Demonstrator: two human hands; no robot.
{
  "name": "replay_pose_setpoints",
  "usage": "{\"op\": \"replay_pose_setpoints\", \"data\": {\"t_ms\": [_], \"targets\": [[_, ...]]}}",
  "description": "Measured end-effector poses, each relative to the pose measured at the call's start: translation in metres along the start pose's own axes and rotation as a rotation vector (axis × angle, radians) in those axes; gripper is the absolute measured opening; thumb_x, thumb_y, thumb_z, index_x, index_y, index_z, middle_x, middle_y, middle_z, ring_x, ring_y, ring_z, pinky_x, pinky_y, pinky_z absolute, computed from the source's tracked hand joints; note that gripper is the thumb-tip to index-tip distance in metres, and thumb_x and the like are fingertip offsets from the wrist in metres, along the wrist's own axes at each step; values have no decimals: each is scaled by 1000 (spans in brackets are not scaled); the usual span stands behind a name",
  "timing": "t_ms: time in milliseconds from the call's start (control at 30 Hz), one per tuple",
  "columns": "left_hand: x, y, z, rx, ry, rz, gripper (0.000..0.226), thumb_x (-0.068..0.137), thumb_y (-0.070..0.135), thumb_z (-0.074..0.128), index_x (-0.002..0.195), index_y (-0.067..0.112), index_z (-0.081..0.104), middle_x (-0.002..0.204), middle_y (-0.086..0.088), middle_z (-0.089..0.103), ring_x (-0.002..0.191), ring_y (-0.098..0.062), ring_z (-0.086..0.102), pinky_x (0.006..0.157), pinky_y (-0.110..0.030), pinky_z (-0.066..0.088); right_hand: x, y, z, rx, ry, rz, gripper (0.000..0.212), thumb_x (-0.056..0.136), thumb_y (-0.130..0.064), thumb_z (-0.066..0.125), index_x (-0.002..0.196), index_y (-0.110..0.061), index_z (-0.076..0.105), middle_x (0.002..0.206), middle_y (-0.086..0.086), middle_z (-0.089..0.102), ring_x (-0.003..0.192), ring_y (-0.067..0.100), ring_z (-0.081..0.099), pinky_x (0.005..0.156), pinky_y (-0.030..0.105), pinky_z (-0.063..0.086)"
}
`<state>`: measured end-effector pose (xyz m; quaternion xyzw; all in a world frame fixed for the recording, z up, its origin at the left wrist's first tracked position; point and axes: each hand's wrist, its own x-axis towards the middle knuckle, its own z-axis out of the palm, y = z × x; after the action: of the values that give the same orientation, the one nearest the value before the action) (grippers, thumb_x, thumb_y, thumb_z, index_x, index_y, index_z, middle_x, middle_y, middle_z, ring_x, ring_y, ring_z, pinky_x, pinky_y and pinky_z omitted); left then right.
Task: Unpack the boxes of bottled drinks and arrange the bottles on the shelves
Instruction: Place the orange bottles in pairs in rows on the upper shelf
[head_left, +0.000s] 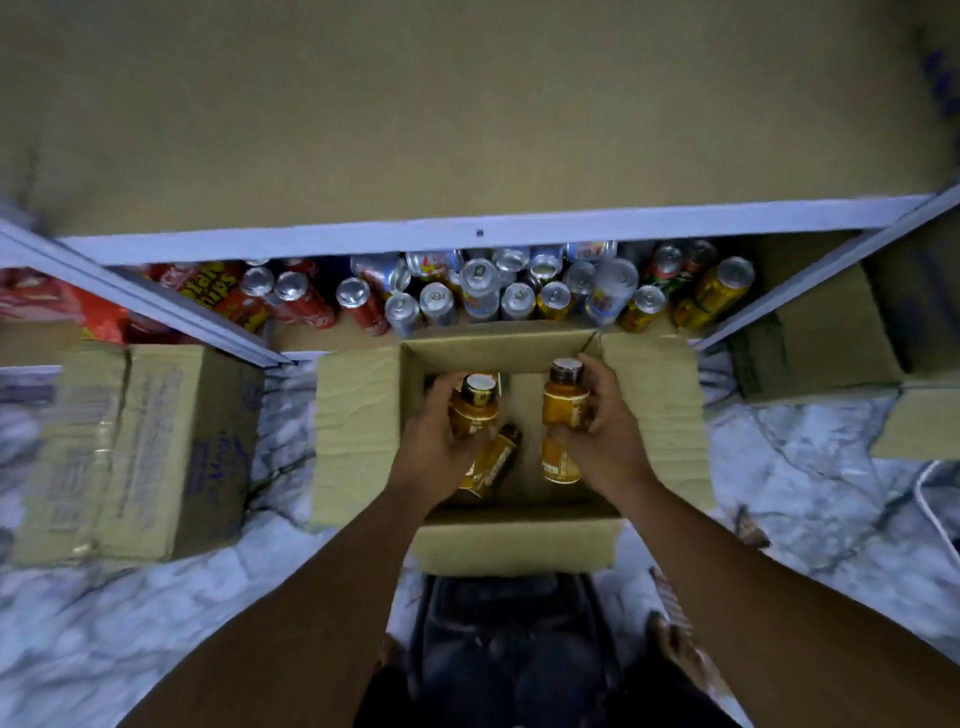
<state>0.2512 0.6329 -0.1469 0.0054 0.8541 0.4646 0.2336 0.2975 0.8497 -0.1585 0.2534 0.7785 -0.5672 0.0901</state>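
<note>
Step in hand: lifting bottles out of the open box (358, 426), which sat on the marbled floor (156, 649) right in front of the lower shelf (306, 338).

Left hand (434, 441) was wrapped round a pale-capped bottle (475, 408), held upright inside the box. Right hand (608, 431) was curled round a dark-capped bottle (566, 397), also upright, its cap near the box's far wall. A tilted bottle (496, 460) lay under the left hand, and a fourth bottle (558, 462) sat below the right. I couldn't tell whether either was also being held.

To do it well, probably:
- Grip the bodies, not the caps, and raise both straight up so they clear the flaps.
- If a second bottle was pinched under a palm, either firm that up or drop it; glass would likely slip.
- The lower shelf was crowded with cans (483, 299) right up to the front, so little room there. The upper shelf board (467, 114) looked bare and seemed the better target.
- Set the bottles down upright with labels forward, starting at the back.

A closed carton (140, 447) waited to the left.
</note>
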Motion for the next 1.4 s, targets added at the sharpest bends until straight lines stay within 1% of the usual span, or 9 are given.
{"op": "replay_pose_setpoints", "data": {"t_ms": [133, 300, 500, 633, 733, 800, 900, 1067, 1400], "targets": [[-54, 102, -57, -55, 50, 55, 67, 86, 23, 81, 144, 31, 48, 124, 24, 63, 113, 13, 57, 92, -13, 46, -69, -113, -46, 22, 13, -67, 90, 77, -9, 85, 123, -69, 37, 113, -34, 62, 100, -6, 64, 81, 21, 54], [-125, 223, -124, -92, 138, 105, 74, 87, 24, 80, 150, 37, 42, 139, 14, 58, 126, -5, 56, 107, -39, 50, -152, -242, -99, 71, 13, -146, 89, 78, -9, 85, 137, -58, 39, 118, -31, 62, 103, -1, 65, 93, 37, 57], [-206, 352, -186, -96, 217, 264, 65, 89, 19, 78, 140, 43, 45, 139, 17, 56, 130, -2, 52, 111, -42, 47, -231, -369, -164, 68, 52, -291, 95, 78, -11, 86, 124, -75, 33, 126, -28, 58, 120, 8, 60, 104, 45, 52], [-242, 423, -210, -81, 317, 363, 63, 90, 23, 77, 140, 44, 45, 135, 22, 56, 129, -1, 51, 111, -41, 46, -262, -432, -204, 63, 37, -424, 93, 79, -13, 85, 133, -67, 32, 137, -21, 51, 127, 13, 53, 107, 46, 50], [-262, 466, -220, -136, 365, 380, 71, 89, 25, 78, 142, 55, 40, 133, 29, 54, 129, -4, 51, 110, -44, 46, -273, -472, -231, 54, -9, -526, 95, 80, -13, 85, 129, -73, 30, 127, -41, 47, 118, 0, 53, 103, 38, 48], [-270, 491, -226, -131, 426, 431, 73, 88, 20, 79, 129, 67, 40, 123, 42, 54, 122, 9, 51, 108, -41, 48, -276, -494, -246, 62, -39, -588, 93, 81, -12, 84, 130, -71, 31, 121, -48, 46, 115, -6, 52, 102, 37, 46], [-274, 523, -235, -154, 512, 483, 68, 88, 16, 79, 134, 52, 45, 117, 43, 55, 113, 18, 51, 105, -36, 50, -278, -526, -263, 80, -67, -670, 88, 83, -10, 82, 137, -58, 33, 130, -30, 47, 121, 6, 54, 103, 38, 47], [-265, 555, -263, -136, 602, 511, 71, 90, 25, 79, 148, 35, 40, 134, 16, 53, 119, -8, 53, 100, -35, 48, -266, -572, -271, -6, 14, -798, 91, 81, -17, 86, 144, -50, 29, 147, -12, 45, 130, 14, 49, 107, 38, 45], [-190, 572, -358, -109, 566, 611, 68, 91, 23, 77, 146, 38, 40, 132, 25, 48, 123, -1, 46, 104, -31, 43, -208, -649, -211, 8, 191, -803, 93, 80, -21, 87, 145, -51, 29, 151, -11, 46, 136, 17, 48, 108, 50, 49]]}}
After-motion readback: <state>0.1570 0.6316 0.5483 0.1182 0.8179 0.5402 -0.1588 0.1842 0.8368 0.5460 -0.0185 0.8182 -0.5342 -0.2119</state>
